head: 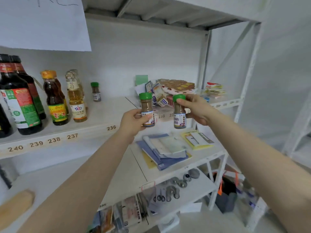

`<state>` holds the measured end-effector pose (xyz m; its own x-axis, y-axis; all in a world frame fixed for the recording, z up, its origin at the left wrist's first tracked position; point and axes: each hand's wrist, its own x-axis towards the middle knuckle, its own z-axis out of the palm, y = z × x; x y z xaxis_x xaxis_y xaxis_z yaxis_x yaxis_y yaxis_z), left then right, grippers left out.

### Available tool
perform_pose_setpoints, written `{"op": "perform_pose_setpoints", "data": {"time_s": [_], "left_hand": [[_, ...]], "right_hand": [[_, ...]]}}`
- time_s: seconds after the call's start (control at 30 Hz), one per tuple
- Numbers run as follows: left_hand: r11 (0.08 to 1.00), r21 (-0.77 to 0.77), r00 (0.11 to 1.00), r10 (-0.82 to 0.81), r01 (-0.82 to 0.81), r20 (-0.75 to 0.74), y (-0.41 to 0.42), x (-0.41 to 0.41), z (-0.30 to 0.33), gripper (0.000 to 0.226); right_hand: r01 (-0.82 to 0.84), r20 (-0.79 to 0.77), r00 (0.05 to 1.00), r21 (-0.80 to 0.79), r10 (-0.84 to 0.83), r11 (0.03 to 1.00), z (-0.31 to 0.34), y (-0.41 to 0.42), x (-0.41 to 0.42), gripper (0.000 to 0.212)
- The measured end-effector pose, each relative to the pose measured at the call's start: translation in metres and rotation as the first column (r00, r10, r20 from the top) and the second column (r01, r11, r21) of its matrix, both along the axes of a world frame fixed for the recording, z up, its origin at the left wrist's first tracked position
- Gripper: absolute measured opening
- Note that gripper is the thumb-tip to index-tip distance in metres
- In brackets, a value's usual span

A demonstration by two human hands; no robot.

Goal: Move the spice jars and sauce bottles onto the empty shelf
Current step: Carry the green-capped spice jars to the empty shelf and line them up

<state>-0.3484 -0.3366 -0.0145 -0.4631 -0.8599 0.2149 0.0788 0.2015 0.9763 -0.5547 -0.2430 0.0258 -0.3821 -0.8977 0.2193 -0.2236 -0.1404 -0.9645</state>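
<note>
Two hands (133, 121) (196, 108) each grip a spice jar (147, 110) (179, 113) just off the shelf edge (94, 132).

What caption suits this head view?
Left hand and right hand each hold a green-capped brown spice jar before white shelf.

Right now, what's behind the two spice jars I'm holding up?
Behind the left hand's jar and the right hand's jar lies a heap of small packets on the shelf. The jars and hands cover the heap's front edge.
</note>
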Motion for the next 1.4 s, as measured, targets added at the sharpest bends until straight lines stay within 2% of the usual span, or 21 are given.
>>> {"op": "perform_pose_setpoints", "data": {"time_s": [0.1, 0.37, 0.6, 0.7, 0.8, 0.97, 1.1, 1.4], "left_hand": [[0.995, 0.045, 0.996, -0.09, 0.089, 0.009, 0.04, -0.03, -0.01, 0.028], [0.933, 0.143, 0.938, -0.34, 0.329, 0.065, 0.165, -0.145, -0.045, 0.024], [0.841, 0.21, 0.853, -0.519, 0.498, 0.057, 0.305, -0.264, -0.083, 0.032], [0.803, 0.244, 0.82, -0.57, 0.544, 0.048, 0.356, -0.311, -0.097, 0.036], [0.764, 0.291, 0.79, -0.612, 0.576, 0.044, 0.399, -0.35, -0.106, 0.042], [0.73, 0.296, 0.748, -0.66, 0.617, 0.071, 0.442, -0.407, -0.109, 0.042], [0.717, 0.296, 0.726, -0.68, 0.632, 0.098, 0.455, -0.455, -0.112, 0.042], [0.708, 0.264, 0.706, -0.698, 0.655, 0.12, 0.44, -0.589, -0.128, 0.041]], "right_hand": [[0.121, 0.028, 0.992, 0.004, -0.121, 0.993, -0.021, 0.053, -0.018, 0.031], [0.326, 0.14, 0.934, 0.049, -0.33, 0.944, -0.071, 0.216, -0.093, 0.035], [0.477, 0.067, 0.862, 0.232, -0.503, 0.848, -0.103, 0.379, -0.172, 0.035], [0.538, 0.135, 0.795, 0.295, -0.592, 0.79, -0.119, 0.434, -0.205, 0.039], [0.538, 0.231, 0.753, 0.322, -0.616, 0.779, -0.131, 0.478, -0.234, 0.041], [0.522, 0.177, 0.792, 0.3, -0.584, 0.799, -0.141, 0.527, -0.28, 0.053], [0.539, 0.16, 0.8, 0.232, -0.578, 0.81, -0.145, 0.543, -0.317, 0.051], [0.656, 0.099, 0.731, 0.169, -0.675, 0.735, -0.157, 0.537, -0.439, 0.054]]}}
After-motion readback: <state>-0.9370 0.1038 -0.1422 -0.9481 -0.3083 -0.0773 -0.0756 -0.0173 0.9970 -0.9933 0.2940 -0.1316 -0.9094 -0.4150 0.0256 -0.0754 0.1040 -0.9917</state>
